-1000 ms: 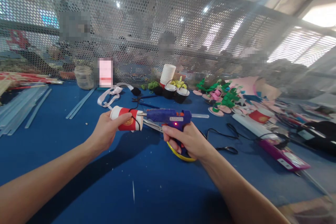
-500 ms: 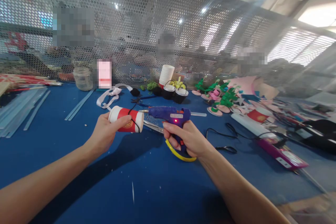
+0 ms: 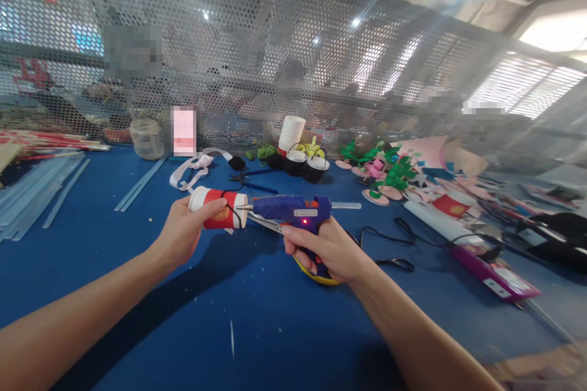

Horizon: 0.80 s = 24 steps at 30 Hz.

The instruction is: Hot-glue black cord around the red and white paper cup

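My left hand [image 3: 183, 232] is closed around a red and white paper cup [image 3: 219, 209] held on its side, rim pointing right, with a thin black cord looped at the rim. My right hand [image 3: 328, 249] grips a blue hot glue gun [image 3: 293, 209] with a red light lit and a clear glue stick poking out of its back. The gun's metal nozzle touches the cup's rim. Both are held above the blue table [image 3: 137, 293].
Clear glue sticks [image 3: 41, 189] lie at the left. A jar [image 3: 147, 136], white ribbon [image 3: 195, 168], stacked white cups [image 3: 291, 131], black mini buckets [image 3: 306, 164], green and pink foam pieces [image 3: 387, 171] and a purple box [image 3: 493, 269] crowd the back and right. A mesh screen [image 3: 293, 61] stands behind.
The glue gun has shifted left so its nozzle now meets the cup's rim. The cup is held in nearly the same place.
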Tool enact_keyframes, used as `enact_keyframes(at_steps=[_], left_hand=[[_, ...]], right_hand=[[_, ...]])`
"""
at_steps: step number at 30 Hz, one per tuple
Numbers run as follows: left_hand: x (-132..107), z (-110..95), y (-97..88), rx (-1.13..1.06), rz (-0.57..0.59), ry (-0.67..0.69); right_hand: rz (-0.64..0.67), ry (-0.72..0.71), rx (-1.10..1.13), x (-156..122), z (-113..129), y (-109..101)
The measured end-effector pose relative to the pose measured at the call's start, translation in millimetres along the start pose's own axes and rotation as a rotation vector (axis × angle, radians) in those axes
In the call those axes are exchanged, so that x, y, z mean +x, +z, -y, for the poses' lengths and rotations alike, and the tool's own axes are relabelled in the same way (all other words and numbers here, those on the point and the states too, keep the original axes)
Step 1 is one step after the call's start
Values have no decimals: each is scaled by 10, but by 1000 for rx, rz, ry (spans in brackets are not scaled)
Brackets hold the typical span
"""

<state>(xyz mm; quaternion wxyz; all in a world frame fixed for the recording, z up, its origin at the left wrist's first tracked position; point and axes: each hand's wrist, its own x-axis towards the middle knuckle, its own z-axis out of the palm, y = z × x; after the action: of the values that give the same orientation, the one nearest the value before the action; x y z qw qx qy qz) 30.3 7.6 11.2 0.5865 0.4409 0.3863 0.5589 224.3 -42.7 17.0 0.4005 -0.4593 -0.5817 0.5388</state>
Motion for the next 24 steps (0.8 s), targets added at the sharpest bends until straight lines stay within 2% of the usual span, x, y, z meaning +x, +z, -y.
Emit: enact_keyframes(at_steps=[5, 18, 24], left_hand=[[10, 11, -17, -20, -6, 21], [-17, 50, -58, 53, 26, 95], [-41, -3, -41, 72, 34, 120]], right_hand=[[20, -1, 8, -5, 19, 5], [-63, 49, 123, 60, -33, -40], [-78, 24, 109, 128, -87, -56]])
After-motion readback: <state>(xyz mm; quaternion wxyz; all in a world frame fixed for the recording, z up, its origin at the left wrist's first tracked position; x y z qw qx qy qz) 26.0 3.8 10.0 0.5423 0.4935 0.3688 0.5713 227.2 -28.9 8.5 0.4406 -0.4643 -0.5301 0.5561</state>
